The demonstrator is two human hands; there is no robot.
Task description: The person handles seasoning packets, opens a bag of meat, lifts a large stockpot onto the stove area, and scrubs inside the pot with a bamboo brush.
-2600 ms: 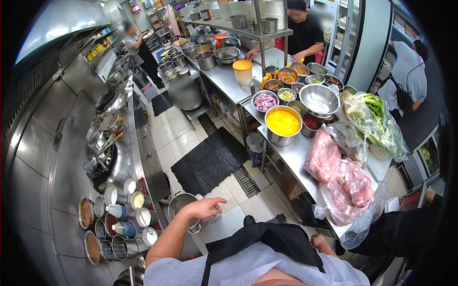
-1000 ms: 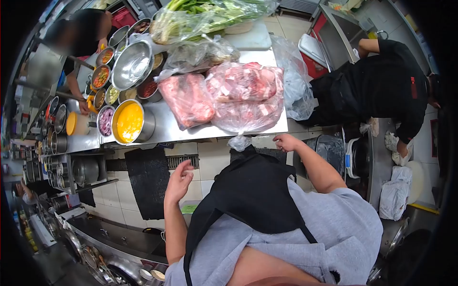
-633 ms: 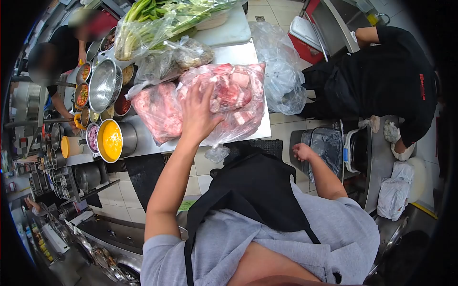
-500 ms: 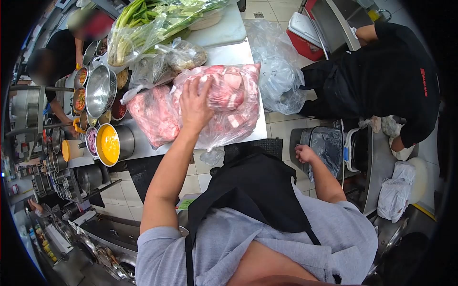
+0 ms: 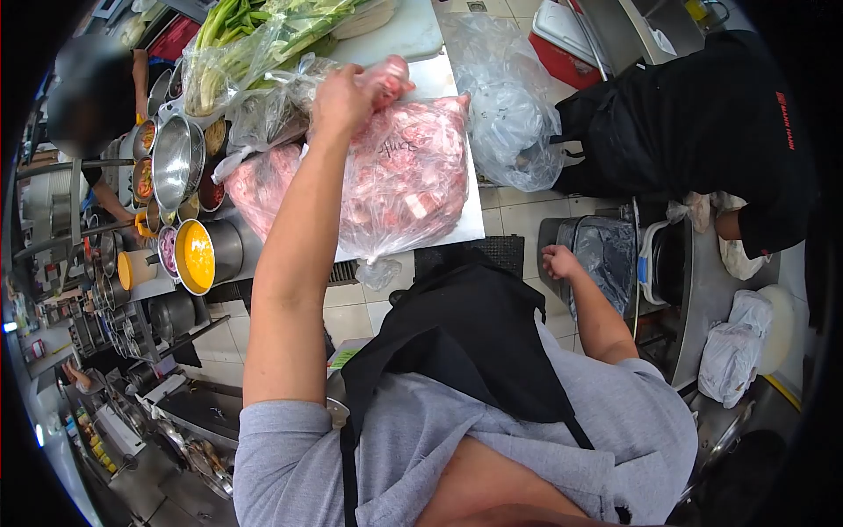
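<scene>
My left hand (image 5: 345, 101) grips a smaller clear bag of red meat (image 5: 386, 81), fingers wrapped round its near side. The bag is lifted at the far side of a big clear plastic bag of pink meat pieces (image 5: 408, 180). Dark handwriting marks that big bag, and its gathered end hangs over the table edge. Left of it, partly behind my forearm, lies another bag of pink meat (image 5: 268, 184). My right hand (image 5: 559, 262) hangs beside a black-lined bin (image 5: 601, 255). Its fingers are loosely curled, with nothing visible in them.
Bagged green onions (image 5: 237, 53) and a white cutting board (image 5: 413, 31) lie farther up the metal table. At left stand a pot of yellow liquid (image 5: 195, 256) and a steel colander (image 5: 178, 167). Clear plastic bags (image 5: 505, 114) hang at right. A co-worker in black (image 5: 676, 132) stands beyond.
My left hand has taken hold of the upper meat bag and moved it up and away. The marked bag beneath now shows. My right hand stays nearly where it was.
</scene>
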